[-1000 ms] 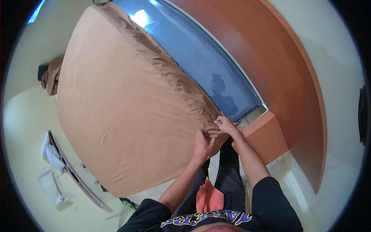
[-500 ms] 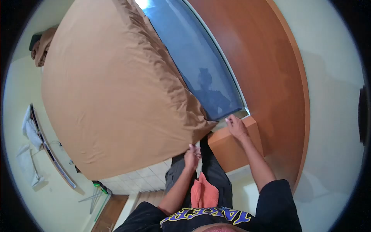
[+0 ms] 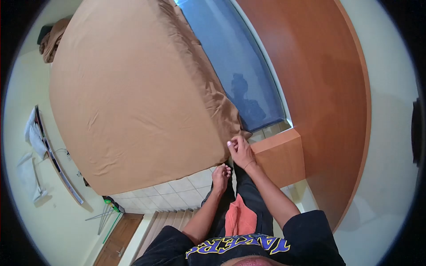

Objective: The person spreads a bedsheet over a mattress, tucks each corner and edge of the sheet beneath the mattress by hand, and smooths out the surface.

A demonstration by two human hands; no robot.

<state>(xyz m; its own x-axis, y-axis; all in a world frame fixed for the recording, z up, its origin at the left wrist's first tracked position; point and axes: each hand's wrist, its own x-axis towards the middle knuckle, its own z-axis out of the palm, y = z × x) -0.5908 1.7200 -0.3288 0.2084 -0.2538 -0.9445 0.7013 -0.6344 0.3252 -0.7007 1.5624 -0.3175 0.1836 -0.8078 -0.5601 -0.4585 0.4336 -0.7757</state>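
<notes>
A brown fitted bed sheet (image 3: 142, 102) covers the mattress, mostly smooth on top and gathered in folds along its right side. My left hand (image 3: 221, 178) is closed at the near corner, its fingertips against the sheet's lower edge. Slightly above and to the right, my right hand (image 3: 242, 153) is over the sheet's side near that corner. Its fingers are bent and drawn together; whether cloth is pinched between them is hidden. The sheet's bunched end (image 3: 244, 133) lies just beyond the right hand.
A blue glossy panel (image 3: 239, 84) runs along the bed's right side, beside a wooden board (image 3: 324, 88). A wooden block (image 3: 282, 157) stands right of my legs. An orange cloth (image 3: 239, 217) hangs at my waist. Tiled floor (image 3: 177, 190) shows below the bed.
My right hand has moved left from above the wooden block to the sheet's corner. My left hand stays at the sheet's edge. The view has shifted slightly.
</notes>
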